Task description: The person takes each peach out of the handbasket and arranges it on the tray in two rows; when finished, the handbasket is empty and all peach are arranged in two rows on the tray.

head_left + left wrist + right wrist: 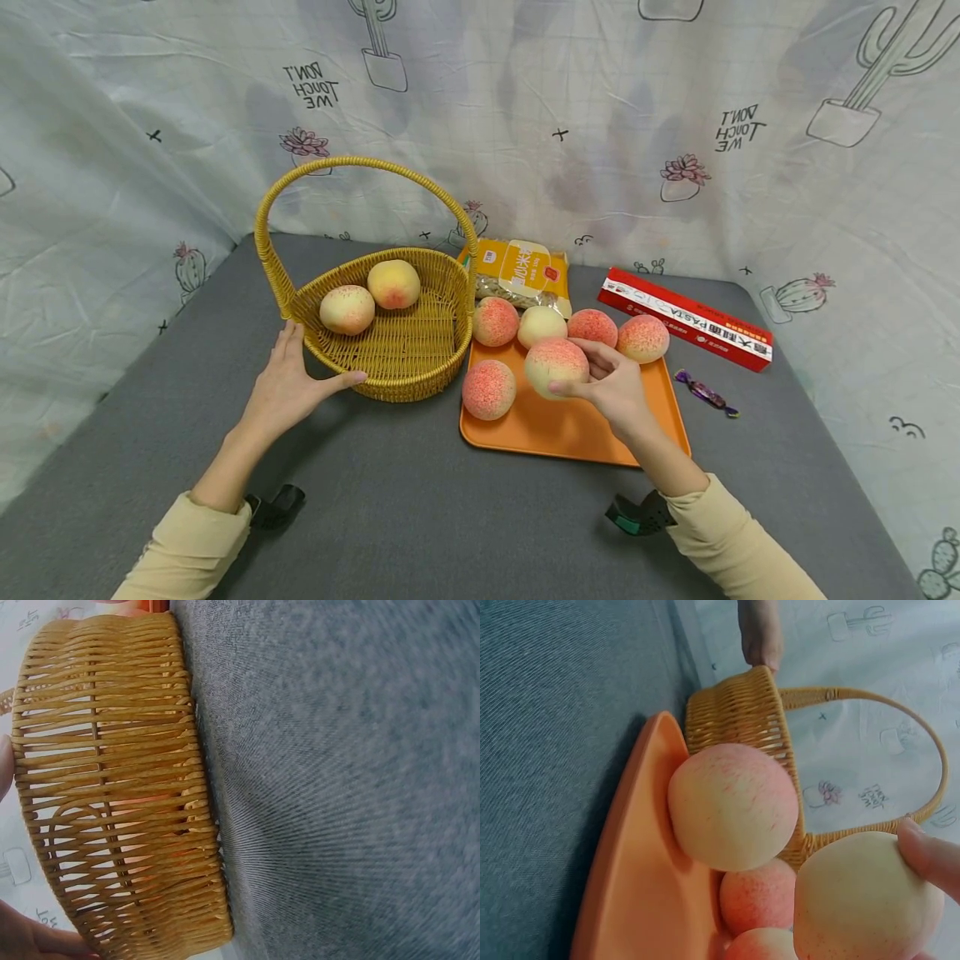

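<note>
A peach [557, 362], pink on top and cream below, is pinched between the thumb and fingers of my right hand [618, 396] over the orange tray [555, 429]. The right wrist view shows this peach [862, 900] with the thumb on its side. My left hand [288, 387] touches the yellow wicker basket [405, 387], thumb on the front rim and fingers extended along the left side. Two peaches [347, 310] lie inside the basket, towards its left and back. Several more peaches [489, 389] are on the tray, mostly along its back edge.
Behind the tray lies a yellow food packet [521, 271]. A red pasta box [686, 321] sits at the back right, with a purple wrapped candy [707, 393] in front of it. The basket's tall handle [360, 161] arches over it. A patterned cloth hangs behind the grey table.
</note>
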A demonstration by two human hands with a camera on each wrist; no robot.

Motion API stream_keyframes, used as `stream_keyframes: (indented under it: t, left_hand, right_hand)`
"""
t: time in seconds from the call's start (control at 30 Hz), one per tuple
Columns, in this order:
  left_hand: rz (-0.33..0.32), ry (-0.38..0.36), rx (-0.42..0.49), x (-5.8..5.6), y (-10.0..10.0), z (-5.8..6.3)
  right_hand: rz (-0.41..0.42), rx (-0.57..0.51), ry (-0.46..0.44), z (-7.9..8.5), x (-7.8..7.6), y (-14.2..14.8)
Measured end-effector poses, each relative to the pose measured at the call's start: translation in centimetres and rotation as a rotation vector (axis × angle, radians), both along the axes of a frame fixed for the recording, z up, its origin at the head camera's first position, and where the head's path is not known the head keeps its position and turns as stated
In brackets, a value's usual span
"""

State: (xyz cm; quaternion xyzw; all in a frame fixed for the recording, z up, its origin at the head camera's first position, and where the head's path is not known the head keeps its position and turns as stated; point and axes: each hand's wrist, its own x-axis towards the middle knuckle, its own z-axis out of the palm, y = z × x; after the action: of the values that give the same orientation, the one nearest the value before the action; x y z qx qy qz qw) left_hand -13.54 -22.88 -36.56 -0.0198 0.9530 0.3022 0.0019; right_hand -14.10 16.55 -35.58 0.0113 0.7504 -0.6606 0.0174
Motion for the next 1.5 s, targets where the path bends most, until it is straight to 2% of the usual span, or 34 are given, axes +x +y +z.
stream_keyframes:
  t: [0.23,0.47,0.97,1.17,1.37,1.5]
  left_hand:
    - [0.002,-0.006,-0.002,0.0,0.0,0.1]
    - [0.002,-0.007,-0.003,0.0,0.0,0.1]
    - [0.0,-0.012,-0.002,-0.1,0.0,-0.1]
    - [-0.001,-0.009,-0.003,-0.1,0.0,0.0]
    - [0.0,-0.007,-0.001,-0.1,0.0,0.0]
    - [0.001,-0.001,-0.001,-0.1,0.0,-0.1]
  right_hand:
    - [0.008,0.015,-0.048,-0.5,0.2,0.3]
    - [0.022,0.019,-0.039,-1.8,0.2,0.1]
    - [0.029,0.107,-0.03,-3.9,0.2,-0.3]
    - [0.106,0.191,0.008,-4.6,0.2,0.0]
    - [0.249,0.346,0.108,-3.8,0.2,0.7]
    - [0.288,0.386,0.098,-3.3,0.1,1.0]
